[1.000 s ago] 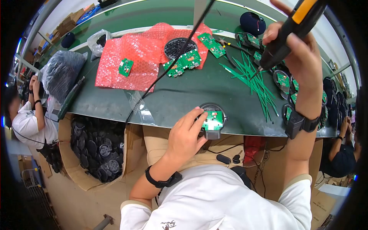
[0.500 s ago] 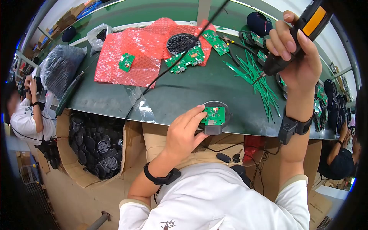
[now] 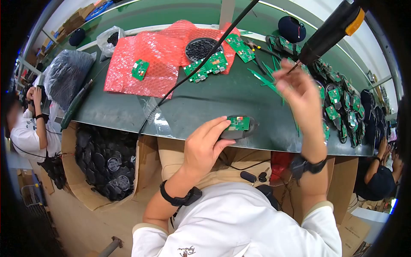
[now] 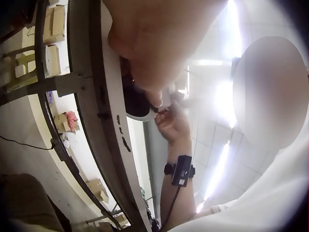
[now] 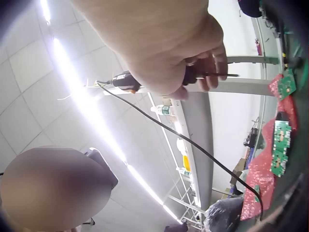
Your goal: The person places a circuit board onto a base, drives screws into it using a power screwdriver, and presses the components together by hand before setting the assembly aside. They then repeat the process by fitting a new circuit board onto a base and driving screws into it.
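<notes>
In the head view my left hand [image 3: 203, 143] grips a black round housing [image 3: 238, 133] at its left side, at the table's front edge. A green circuit board [image 3: 239, 123] sits in the housing, which is tilted. The left wrist view has the left hand [image 4: 152, 46] over a dark round part. My right hand [image 3: 302, 92] is raised above the table's right side, fingers around the bit end of a black and orange electric screwdriver [image 3: 323, 38]. From the right wrist, the screwdriver's rear [image 5: 126, 81] shows past the palm, its bit beside the fingers.
Green strips [image 3: 265, 80] and boarded housings [image 3: 342, 103] lie to the right. Red bubble wrap [image 3: 128, 77], a dish of small black parts [image 3: 199, 48] and joined circuit boards [image 3: 218, 63] lie farther back. A cardboard box [image 3: 98, 204] of black housings stands below left. A black cable [image 3: 188, 85] crosses the view.
My right hand has come down and left, and its fingers have shifted from the screwdriver's grip toward the bit. My left hand has tilted the housing, so the board shows at a flatter angle.
</notes>
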The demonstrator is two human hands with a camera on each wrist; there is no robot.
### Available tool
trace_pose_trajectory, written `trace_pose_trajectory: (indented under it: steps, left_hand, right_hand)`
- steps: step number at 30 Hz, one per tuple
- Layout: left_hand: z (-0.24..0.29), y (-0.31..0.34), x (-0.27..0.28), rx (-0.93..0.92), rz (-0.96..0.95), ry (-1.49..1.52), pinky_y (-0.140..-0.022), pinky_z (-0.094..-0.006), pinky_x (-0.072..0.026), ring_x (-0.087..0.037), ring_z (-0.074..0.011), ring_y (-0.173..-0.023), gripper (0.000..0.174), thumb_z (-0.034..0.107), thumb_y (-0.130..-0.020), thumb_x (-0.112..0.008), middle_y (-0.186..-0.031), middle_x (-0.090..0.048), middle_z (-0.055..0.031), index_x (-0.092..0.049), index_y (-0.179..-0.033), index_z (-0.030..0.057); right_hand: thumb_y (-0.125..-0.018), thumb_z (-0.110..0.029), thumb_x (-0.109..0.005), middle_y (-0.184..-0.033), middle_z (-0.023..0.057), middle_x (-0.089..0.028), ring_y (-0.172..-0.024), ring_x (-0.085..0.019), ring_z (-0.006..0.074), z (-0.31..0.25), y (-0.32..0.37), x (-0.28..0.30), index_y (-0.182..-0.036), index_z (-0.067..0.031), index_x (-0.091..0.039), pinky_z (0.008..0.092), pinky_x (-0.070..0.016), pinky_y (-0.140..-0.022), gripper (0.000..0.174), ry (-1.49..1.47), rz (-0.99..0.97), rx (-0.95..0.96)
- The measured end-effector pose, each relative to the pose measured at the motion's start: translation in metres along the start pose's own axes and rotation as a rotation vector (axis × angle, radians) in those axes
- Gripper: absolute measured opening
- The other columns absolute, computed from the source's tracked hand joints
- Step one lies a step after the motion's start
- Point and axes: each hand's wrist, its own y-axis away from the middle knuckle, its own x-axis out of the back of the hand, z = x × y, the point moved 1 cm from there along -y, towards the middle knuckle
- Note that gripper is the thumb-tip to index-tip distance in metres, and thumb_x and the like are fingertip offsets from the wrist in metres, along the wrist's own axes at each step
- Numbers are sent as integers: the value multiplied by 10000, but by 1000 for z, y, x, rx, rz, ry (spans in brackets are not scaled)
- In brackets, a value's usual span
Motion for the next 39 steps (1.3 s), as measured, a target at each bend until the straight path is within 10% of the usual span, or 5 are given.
trace_pose_trajectory:
  steps: [4, 10, 20, 36, 39]
  left_hand:
    - [4, -14, 1, 33, 67, 53, -759, -397, -582, -715, -323, -908, 396, 179, -763, -871, -1075, -732, -114, -732, -1107, 42]
    - [25, -25, 6, 19, 57, 132, -703, -380, -557, -694, -294, -830, 358, 195, -773, -863, -976, -718, -98, -743, -1069, 35]
    - [33, -20, 10, 3, 76, 113, -699, -379, -558, -687, -291, -819, 392, 201, -732, -885, -943, -706, -113, -747, -1056, 27]
    - [29, -26, 0, -115, -89, 109, -913, -411, -570, -703, -342, -1037, 519, 281, -712, -924, -1187, -725, -163, -761, -1132, 24]
    - [14, -29, 3, 2, -64, -35, -884, -429, -550, -671, -352, -1003, 409, 28, -763, -847, -1102, -698, -165, -748, -1160, 41]
  right_hand:
    - [-820, -62, -848, -1296, 92, -697, -1240, -640, 195, 2, 59, -33, -1503, -84, -554, 368, -539, -972, 744, -106, -251, -101]
    - [-787, 79, -795, -1081, 120, -721, -958, -726, 215, 8, 80, -45, -1063, -11, -782, 323, -602, -821, 290, -134, -113, 62]
    - [-772, 84, -795, -1063, 126, -727, -945, -724, 226, 6, 83, -43, -1057, -25, -781, 321, -588, -832, 306, -81, -125, 124]
    - [-687, 105, -827, -978, 105, -724, -877, -724, 242, 6, 109, -2, -885, -45, -733, 335, -584, -757, 265, 195, 128, 293]
    - [-690, 106, -824, -978, 102, -723, -872, -722, 243, 13, 115, 46, -878, -37, -728, 337, -583, -763, 255, 323, 317, 259]
